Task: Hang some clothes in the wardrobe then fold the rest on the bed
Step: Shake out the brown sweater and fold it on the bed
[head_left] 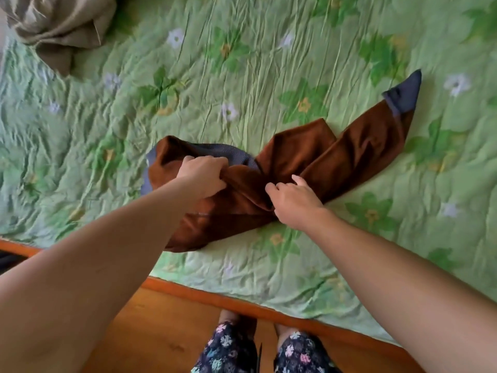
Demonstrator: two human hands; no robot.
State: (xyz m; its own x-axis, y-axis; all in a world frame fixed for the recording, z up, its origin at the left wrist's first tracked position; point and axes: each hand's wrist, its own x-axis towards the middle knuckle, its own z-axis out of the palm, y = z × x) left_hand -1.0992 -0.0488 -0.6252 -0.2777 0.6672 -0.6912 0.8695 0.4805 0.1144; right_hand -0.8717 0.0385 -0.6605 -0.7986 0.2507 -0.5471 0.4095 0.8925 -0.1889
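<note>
A brown velvety pair of trousers (309, 154) with grey-blue waistband and cuffs lies crumpled on the green flowered bedspread (242, 63). Its two legs stretch to the upper right; one ends in a grey-blue cuff. My left hand (204, 175) grips a bunch of the brown fabric just below the grey-blue waistband. My right hand (293, 200) pinches the brown cloth at the middle of the garment, where the legs meet.
A beige-brown crumpled cloth (56, 25) lies at the bed's far left corner. The orange wooden bed frame (242, 305) runs along the near edge, with wooden floor and my legs in flowered trousers below it.
</note>
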